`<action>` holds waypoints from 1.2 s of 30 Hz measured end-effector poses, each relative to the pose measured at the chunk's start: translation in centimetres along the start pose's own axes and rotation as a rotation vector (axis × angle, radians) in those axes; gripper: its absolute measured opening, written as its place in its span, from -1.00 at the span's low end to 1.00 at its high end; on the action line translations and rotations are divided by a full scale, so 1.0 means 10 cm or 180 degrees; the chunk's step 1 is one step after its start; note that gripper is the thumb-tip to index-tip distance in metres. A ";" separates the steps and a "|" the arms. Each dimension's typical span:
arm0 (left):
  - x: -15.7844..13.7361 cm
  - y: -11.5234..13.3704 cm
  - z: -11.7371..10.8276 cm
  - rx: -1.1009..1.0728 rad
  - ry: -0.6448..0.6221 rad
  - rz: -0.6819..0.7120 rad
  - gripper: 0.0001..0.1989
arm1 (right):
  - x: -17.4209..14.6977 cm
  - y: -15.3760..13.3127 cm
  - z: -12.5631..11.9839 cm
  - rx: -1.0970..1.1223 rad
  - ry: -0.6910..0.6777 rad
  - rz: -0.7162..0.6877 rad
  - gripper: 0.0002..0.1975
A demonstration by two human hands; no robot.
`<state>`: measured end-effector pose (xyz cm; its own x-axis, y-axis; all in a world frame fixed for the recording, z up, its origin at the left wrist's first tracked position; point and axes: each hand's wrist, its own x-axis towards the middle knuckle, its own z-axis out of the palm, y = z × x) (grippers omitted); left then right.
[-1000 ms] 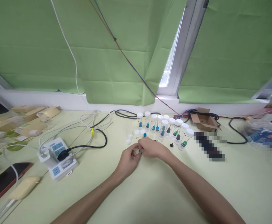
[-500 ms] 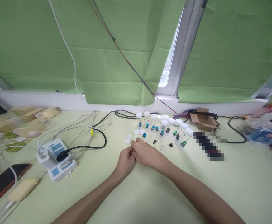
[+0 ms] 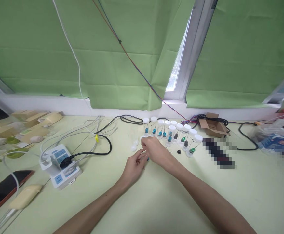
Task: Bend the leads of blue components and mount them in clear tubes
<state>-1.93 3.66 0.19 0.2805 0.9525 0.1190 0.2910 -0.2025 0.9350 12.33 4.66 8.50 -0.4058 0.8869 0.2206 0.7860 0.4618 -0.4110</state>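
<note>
My left hand [image 3: 134, 167] is closed with its fingers round a blue-hubbed needle [image 3: 147, 159]; only a bit of the blue hub shows at the fingertips. Pressed close above it, my right hand [image 3: 156, 152] has its fingers pinched together, and what is in them is hidden. Behind the hands stand several clear tubes with white caps, each holding a needle: a blue-hubbed one [image 3: 169, 138] nearby, a green-hubbed one [image 3: 193, 149] at the right end. A black-hubbed needle [image 3: 179, 151] lies on the table right of my right hand. White caps [image 3: 133, 148] lie just left of the hands.
A white power strip [image 3: 61, 167] with plugs and cables stands on the left, near a dark phone [image 3: 7, 191] and a cream-coloured case [image 3: 26, 196]. An open cardboard box [image 3: 213, 125] is at the back right. A plastic bag [image 3: 275, 138] lies far right.
The blue-hubbed needle that lay behind the hands is now at the left fingertips. The right hand has shifted slightly right and up, covering the black-hubbed needle nearest it.
</note>
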 end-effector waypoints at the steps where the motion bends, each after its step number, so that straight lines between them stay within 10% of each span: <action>1: 0.00 -0.02 0.00 0.0021 -0.0001 0.0001 -0.58 | 0.01 0.02 -0.01 -0.0024 0.0052 0.0004 -0.79; 36: 0.01 -0.03 -0.01 0.0396 0.0036 0.0162 -0.71 | -0.03 0.06 -0.08 -0.0381 -0.0257 -0.0021 -0.80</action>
<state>-2.03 3.82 -0.05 0.2877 0.9426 0.1696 0.3881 -0.2767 0.8791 13.31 4.63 8.89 -0.4437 0.8837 0.1490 0.8312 0.4680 -0.3001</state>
